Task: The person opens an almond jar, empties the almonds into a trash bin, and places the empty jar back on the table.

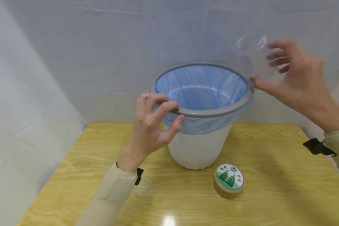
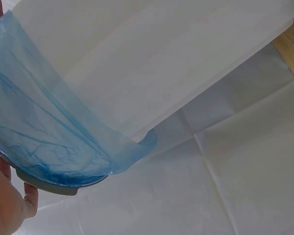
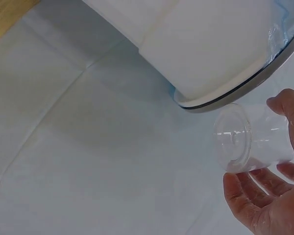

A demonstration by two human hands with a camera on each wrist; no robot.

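I see the white plastic bin point(image 1: 199, 147) with its grey rim and blue liner standing on the light wooden table point(image 1: 271, 175). My left hand point(image 1: 151, 125) grips the rim's near left side. My right hand point(image 1: 296, 78) holds a clear plastic jar point(image 1: 252, 50), tipped, above the rim's right edge. A green-labelled round tub point(image 1: 229, 181) sits in front of the bin; a small clear lid point(image 1: 143, 187) lies front-left.

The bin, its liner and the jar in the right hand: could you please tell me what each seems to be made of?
Bin: likely plastic, matte white wall, smooth grey rim.
Liner: thin blue plastic film, translucent and creased.
Jar: clear, glossy, probably plastic, since the fingers of the right hand show through it.
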